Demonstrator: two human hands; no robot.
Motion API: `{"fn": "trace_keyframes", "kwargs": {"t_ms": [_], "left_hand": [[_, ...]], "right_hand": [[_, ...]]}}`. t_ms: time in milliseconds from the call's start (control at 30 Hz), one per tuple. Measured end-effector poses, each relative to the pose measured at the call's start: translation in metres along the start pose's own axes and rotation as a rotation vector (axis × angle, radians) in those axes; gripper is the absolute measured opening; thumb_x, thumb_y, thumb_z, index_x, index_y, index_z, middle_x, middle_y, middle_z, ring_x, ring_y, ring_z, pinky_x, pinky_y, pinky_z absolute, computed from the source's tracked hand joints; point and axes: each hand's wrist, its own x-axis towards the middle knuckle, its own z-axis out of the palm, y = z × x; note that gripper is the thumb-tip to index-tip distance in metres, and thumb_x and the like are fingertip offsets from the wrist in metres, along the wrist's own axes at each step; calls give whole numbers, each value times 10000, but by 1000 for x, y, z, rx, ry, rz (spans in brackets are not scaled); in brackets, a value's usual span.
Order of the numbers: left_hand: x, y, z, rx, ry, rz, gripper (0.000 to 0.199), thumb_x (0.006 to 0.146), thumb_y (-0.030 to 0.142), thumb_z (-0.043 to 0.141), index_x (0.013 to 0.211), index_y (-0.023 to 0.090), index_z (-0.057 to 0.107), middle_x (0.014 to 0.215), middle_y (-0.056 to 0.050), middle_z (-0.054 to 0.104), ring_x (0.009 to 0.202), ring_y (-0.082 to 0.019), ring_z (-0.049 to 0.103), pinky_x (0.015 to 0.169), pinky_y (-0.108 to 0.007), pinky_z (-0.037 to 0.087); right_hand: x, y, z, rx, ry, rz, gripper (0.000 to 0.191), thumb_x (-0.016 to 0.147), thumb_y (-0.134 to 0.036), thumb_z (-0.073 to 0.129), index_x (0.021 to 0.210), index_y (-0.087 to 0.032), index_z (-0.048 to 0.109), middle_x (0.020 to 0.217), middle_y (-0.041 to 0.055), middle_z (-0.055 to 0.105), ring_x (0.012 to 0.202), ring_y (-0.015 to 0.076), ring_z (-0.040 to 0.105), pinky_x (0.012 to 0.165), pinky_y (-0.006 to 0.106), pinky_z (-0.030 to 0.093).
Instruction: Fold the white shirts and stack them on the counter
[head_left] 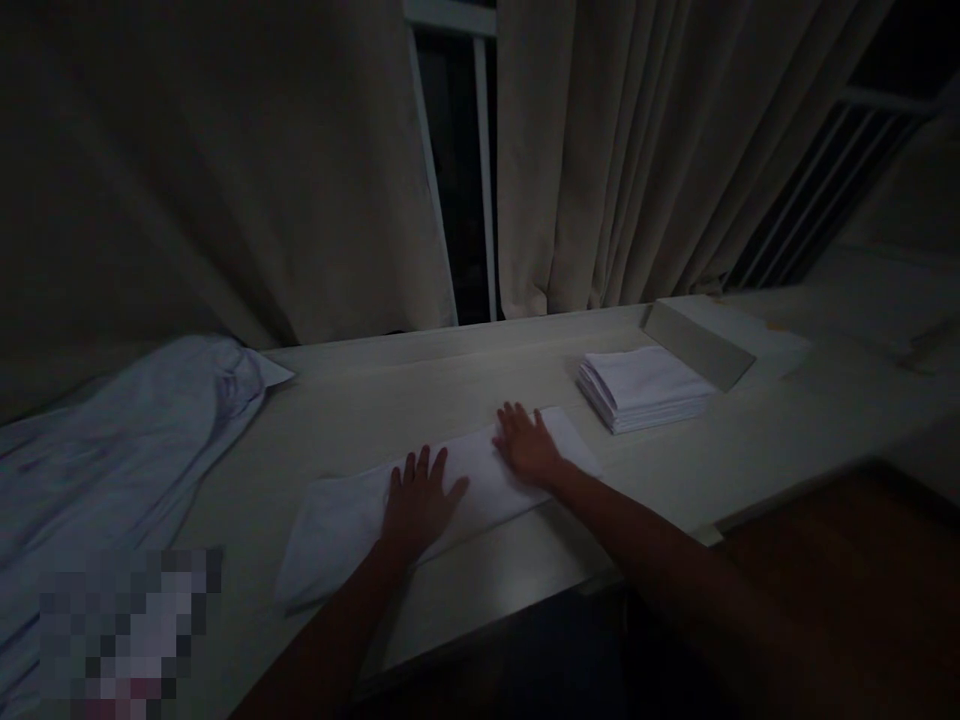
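Note:
A long strip of folded white cloth (480, 480) lies flat on the pale table (517, 575), running from lower left to upper right. My left hand (421, 505) rests palm down on its middle, fingers spread. Toward the cloth's right end, my right hand (529, 445) also lies flat with its fingers apart. Neither hand grips anything. Just beyond the right end sits a neat stack of folded white cloths (649, 385).
A loose heap of white cloth (142, 440) covers the table's left side. Behind the stack stands a grey board or box side (697, 345), with pale sheets beside it. Long beige curtains (600, 150) hang along the back edge. A blurred-out patch (142, 630) covers something at lower left.

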Motion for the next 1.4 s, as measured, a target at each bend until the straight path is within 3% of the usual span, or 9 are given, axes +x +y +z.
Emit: {"fn": "trace_keyframes", "kwargs": {"t_ms": [133, 233, 300, 433, 567, 733, 1000, 1400], "left_hand": [[-2, -8, 3, 42, -31, 89, 609, 936, 420, 300, 1500, 194, 250, 1574, -135, 221, 1426, -360, 205, 1103, -522, 202], [-2, -10, 3, 58, -50, 107, 589, 933, 376, 310, 1498, 217, 260, 1579, -118, 211, 1430, -359, 195, 1101, -519, 206], [-1, -7, 3, 47, -38, 66, 636, 929, 477, 309, 1500, 203, 251, 1570, -142, 228, 1424, -368, 208, 1100, -528, 205], [0, -1, 2, 4, 9, 25, 764, 893, 649, 241, 1493, 176, 262, 1554, -168, 259, 1414, -376, 236, 1101, -543, 201], [1, 0, 2, -11, 24, 15, 794, 879, 684, 214, 1483, 174, 288, 1550, -165, 272, 1413, -373, 241, 1106, -541, 201], [1, 0, 0, -3, -1, 10, 783, 882, 684, 176, 1478, 191, 296, 1550, -149, 278, 1412, -366, 250, 1102, -538, 216], [2, -1, 2, -14, -9, 7, 789, 879, 691, 174, 1484, 196, 282, 1554, -147, 270, 1415, -364, 243, 1104, -537, 210], [-1, 2, 0, -30, -2, -3, 781, 882, 687, 178, 1478, 198, 297, 1552, -142, 277, 1416, -360, 242, 1115, -538, 182]], "right_hand": [[-25, -95, 33, 73, -18, -184, 639, 981, -510, 193, 1532, -191, 139, 1583, 69, 139, 1457, 266, 96, 1161, 503, 117], [-43, -114, 43, 104, -23, -156, 635, 978, -509, 220, 1534, -214, 135, 1579, 56, 160, 1456, 277, 96, 1166, 509, 114], [-52, -98, 37, 112, -26, -115, 672, 961, -576, 248, 1529, -227, 160, 1579, 53, 166, 1456, 286, 91, 1164, 519, 109], [-72, -42, 16, 69, -37, -23, 658, 965, -591, 239, 1509, -220, 243, 1575, 69, 173, 1454, 273, 112, 1164, 500, 103], [-88, 0, 8, 1, 3, 80, 595, 995, -518, 208, 1493, -205, 295, 1566, 76, 215, 1450, 260, 139, 1164, 487, 88], [-93, 30, 10, -61, 65, 210, 557, 1006, -438, 221, 1501, -189, 274, 1566, 89, 213, 1452, 266, 127, 1153, 515, 76], [-94, 35, 16, -131, 196, 252, 499, 992, -285, 294, 1460, -115, 336, 1548, 150, 258, 1428, 266, 205, 1147, 499, 108], [-95, 16, 6, -194, 271, 195, 462, 921, -105, 377, 1376, -139, 448, 1326, 182, 496, 1156, 284, 450, 953, 419, 373]]}}
